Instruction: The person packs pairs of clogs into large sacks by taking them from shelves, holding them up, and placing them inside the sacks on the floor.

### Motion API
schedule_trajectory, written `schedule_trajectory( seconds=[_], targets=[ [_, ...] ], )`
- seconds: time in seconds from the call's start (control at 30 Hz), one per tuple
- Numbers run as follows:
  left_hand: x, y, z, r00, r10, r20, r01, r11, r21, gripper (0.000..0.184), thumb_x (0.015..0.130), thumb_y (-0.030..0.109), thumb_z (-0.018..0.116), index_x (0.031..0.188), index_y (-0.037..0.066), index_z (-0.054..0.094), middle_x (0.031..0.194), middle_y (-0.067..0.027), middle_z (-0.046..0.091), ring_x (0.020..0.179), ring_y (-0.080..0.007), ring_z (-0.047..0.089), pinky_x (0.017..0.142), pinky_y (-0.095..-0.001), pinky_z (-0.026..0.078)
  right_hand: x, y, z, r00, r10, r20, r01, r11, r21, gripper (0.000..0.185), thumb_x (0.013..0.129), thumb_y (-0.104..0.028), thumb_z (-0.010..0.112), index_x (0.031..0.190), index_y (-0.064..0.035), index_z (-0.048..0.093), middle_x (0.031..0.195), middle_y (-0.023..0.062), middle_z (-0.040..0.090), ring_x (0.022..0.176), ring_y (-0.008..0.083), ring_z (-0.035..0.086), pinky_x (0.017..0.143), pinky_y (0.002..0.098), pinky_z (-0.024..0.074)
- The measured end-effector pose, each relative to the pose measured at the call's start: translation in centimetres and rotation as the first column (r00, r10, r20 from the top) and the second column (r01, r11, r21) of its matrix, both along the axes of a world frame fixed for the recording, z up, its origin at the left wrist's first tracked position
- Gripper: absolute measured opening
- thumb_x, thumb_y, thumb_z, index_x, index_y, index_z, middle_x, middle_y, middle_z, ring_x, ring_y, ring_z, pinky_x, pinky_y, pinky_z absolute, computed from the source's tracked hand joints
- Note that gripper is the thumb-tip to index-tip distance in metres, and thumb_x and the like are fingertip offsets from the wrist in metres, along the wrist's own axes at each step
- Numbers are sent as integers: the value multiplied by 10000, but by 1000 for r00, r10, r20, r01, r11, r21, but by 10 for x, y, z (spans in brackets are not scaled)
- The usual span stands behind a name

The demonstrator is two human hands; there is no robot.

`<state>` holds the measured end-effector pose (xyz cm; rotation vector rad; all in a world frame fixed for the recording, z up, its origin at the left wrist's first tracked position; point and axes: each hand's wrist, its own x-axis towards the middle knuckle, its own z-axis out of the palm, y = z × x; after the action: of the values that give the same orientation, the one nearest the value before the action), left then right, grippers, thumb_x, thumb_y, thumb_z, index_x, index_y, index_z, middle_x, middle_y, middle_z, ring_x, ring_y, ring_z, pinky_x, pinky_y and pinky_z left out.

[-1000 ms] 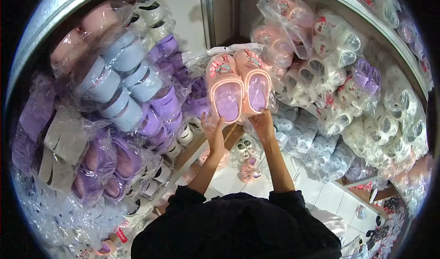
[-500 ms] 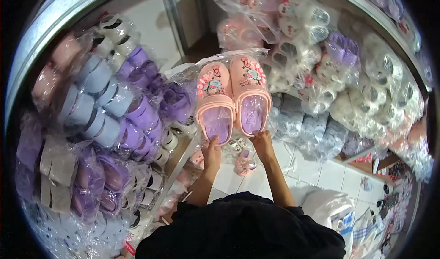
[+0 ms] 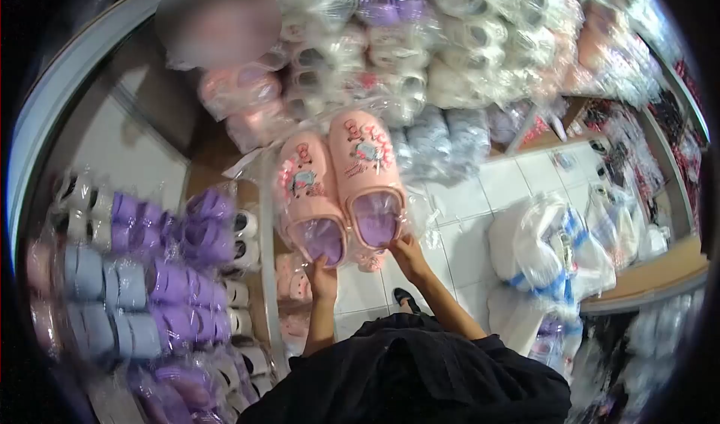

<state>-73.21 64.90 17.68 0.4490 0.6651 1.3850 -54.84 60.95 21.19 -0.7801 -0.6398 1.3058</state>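
A pair of pink clogs (image 3: 365, 157) with purple insoles and cartoon charms is held out in front of me, inside a clear plastic bag (image 3: 264, 170). My left hand (image 3: 322, 280) grips the heel of the left clog, fingers mostly hidden beneath it. On the other clog's heel, my right hand (image 3: 407, 256) is closed in the same way. The toes point away from me and the pair tilts slightly.
Bagged purple shoes (image 3: 180, 293) and light blue slides (image 3: 112, 266) fill the left shelf. Bagged white clogs (image 3: 465, 41) are stacked at the back. Large white bags (image 3: 536, 244) stand on the tiled floor (image 3: 469, 255) at right. A dark shoe (image 3: 406, 299) shows below me.
The view has turned to the right, bringing more of the floor bags into sight. The clogs have shifted left in view and tilted, still in both hands.
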Motion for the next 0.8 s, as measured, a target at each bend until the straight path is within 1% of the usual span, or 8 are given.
schedule_trajectory(
  seconds=[0.17,0.27,0.4,0.5,0.53,0.67,0.73,0.8],
  targets=[
    [8,-26,-34,984,-174,-27,175,983,52,442,679,77,550,1100,30,423,1070,-60,473,987,-210,453,898,-338,327,16,-71,-26,997,-11,75,22,989,-147,572,731,-60,537,1235,-7,271,1132,111,452,1020,188,454,854,301,364],
    [24,-39,-36,937,-346,48,347,937,-29,490,674,68,546,1139,26,395,1117,-74,447,1058,-218,406,944,-349,278,34,-114,-31,964,-214,-156,206,976,-63,710,716,-150,592,1279,-27,178,1247,122,326,1116,204,365,920,327,296],
    [57,-49,-38,854,-520,14,520,854,-23,440,753,127,426,1172,24,346,1157,-129,413,1090,-262,382,953,-397,272,50,-161,4,942,-306,-140,315,948,41,983,588,-419,669,1306,-78,91,1292,135,241,1174,217,280,971,352,208],
    [73,-40,-73,763,-639,97,642,766,-11,446,755,117,405,1183,21,326,1179,-134,389,1103,-277,365,962,-429,248,54,-192,4,916,-378,-135,386,922,37,1016,569,-460,659,1309,-87,71,1265,129,275,1163,223,294,966,355,219],
    [85,-44,-67,714,-671,200,699,701,-142,603,648,15,540,1205,64,315,1158,-84,404,1098,-244,371,964,-374,263,59,-205,8,904,-411,-117,416,909,18,1007,571,-465,650,1310,-94,74,1234,124,305,1139,233,324,960,357,230],
    [142,-70,-59,577,-817,17,817,576,-21,408,783,110,410,1174,15,339,1168,-148,394,1086,-281,385,955,-423,266,86,-248,-15,828,-547,-122,548,836,-26,922,622,-376,651,1303,-81,104,1227,115,318,1113,215,354,941,337,272],
    [166,-73,-85,419,-752,-509,883,468,37,419,751,62,473,1153,1,373,1137,-133,423,1038,-254,422,919,-357,304,99,-266,-29,786,-617,-42,613,786,-79,855,667,-308,643,1296,-56,122,1232,116,317,1112,212,356,938,328,278],
    [202,-96,-71,383,-895,-231,884,427,-190,349,769,28,468,1102,-54,408,1108,-142,442,989,-224,455,868,-307,347,119,-288,-42,744,-660,104,665,718,-204,795,701,-248,624,1287,-26,134,1241,120,312,1112,206,355,938,321,276]
  ],
)
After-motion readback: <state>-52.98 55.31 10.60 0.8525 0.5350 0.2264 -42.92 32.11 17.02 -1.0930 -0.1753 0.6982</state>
